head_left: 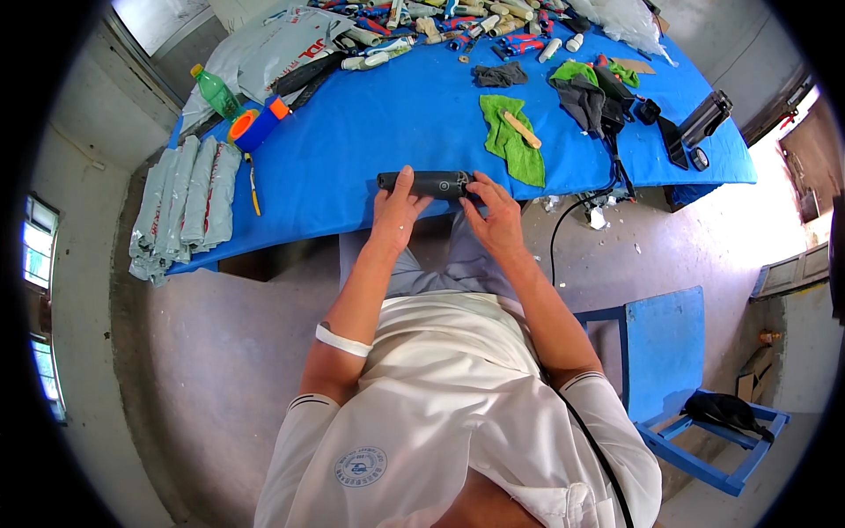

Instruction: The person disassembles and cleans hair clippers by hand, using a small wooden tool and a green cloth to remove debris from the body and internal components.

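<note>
At the near edge of the blue-covered table, I hold a black cylinder (427,184) level between both hands. It has a small round mark and a lighter patterned patch toward its right end; its exact kind does not show. My left hand (398,214) grips it near the left end, thumb across the top and fingers curled below. My right hand (495,211) closes round the right end, covering part of it. Just beyond my right hand, a green cloth (519,158) lies flat with a wooden stick-like piece (523,129) on it.
Folded grey plastic bags (189,198) lie at left, near a green bottle (216,93) and a blue-and-orange tape dispenser (255,128). A heap of handled items (466,25) fills the far side. Dark cloths, cables and a flask (704,119) sit right; a blue chair (664,343) stands behind.
</note>
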{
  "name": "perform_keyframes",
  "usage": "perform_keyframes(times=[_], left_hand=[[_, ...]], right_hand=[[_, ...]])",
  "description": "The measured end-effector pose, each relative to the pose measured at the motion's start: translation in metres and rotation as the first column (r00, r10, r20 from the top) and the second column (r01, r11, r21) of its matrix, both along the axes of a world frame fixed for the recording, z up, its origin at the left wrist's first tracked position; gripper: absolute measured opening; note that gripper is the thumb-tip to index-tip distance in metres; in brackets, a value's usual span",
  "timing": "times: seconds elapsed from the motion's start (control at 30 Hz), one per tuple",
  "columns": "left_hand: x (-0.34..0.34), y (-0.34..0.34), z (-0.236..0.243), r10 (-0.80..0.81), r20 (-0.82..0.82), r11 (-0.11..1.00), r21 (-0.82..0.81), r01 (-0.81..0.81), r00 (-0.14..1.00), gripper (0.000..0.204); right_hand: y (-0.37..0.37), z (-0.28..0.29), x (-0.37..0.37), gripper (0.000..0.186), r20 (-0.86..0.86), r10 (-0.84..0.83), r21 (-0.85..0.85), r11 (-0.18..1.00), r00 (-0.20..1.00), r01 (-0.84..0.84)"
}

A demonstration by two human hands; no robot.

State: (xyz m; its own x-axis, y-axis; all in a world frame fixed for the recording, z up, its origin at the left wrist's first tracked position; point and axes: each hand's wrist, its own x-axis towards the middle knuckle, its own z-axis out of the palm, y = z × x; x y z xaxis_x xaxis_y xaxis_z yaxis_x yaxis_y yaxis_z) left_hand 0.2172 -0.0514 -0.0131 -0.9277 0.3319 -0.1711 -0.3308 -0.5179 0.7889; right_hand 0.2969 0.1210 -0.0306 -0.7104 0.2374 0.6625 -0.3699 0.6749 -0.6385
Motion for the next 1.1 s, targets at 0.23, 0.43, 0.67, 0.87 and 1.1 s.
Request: perform_keyframes(times=[0.23, 0.43, 0.67, 0.87, 1.1], left_hand=[[-0.001, -0.001, -0.003, -0.001, -0.012, 1.000, -0.006, 0.001, 1.000, 0.061], [0.000, 0.000, 0.000, 0.002, -0.020, 1.000, -0.010, -0.002, 1.000, 0.056], [0.002, 0.001, 0.005, 0.025, -0.002, 0.999, -0.032, -0.025, 1.000, 0.055], [0.001, 0.000, 0.004, 0.024, -0.009, 0.999, -0.032, -0.024, 1.000, 0.057], [0.004, 0.002, 0.010, 0.050, 0.009, 0.997, -0.064, -0.049, 0.999, 0.057]], right_hand=[[-0.003, 0.007, 0.002, 0.021, 0.004, 0.011, 0.071, 0.997, 1.000, -0.011], [-0.003, 0.005, -0.002, 0.021, 0.004, -0.018, 0.094, 0.995, 1.000, 0.018], [-0.003, 0.014, 0.002, 0.025, -0.005, 0.011, 0.072, 0.997, 1.000, -0.011], [0.010, 0.021, -0.005, 0.024, 0.040, 0.090, 0.061, 0.994, 0.995, -0.092], [0.017, 0.025, -0.009, 0.019, 0.096, 0.157, -0.029, 0.987, 0.983, -0.155]])
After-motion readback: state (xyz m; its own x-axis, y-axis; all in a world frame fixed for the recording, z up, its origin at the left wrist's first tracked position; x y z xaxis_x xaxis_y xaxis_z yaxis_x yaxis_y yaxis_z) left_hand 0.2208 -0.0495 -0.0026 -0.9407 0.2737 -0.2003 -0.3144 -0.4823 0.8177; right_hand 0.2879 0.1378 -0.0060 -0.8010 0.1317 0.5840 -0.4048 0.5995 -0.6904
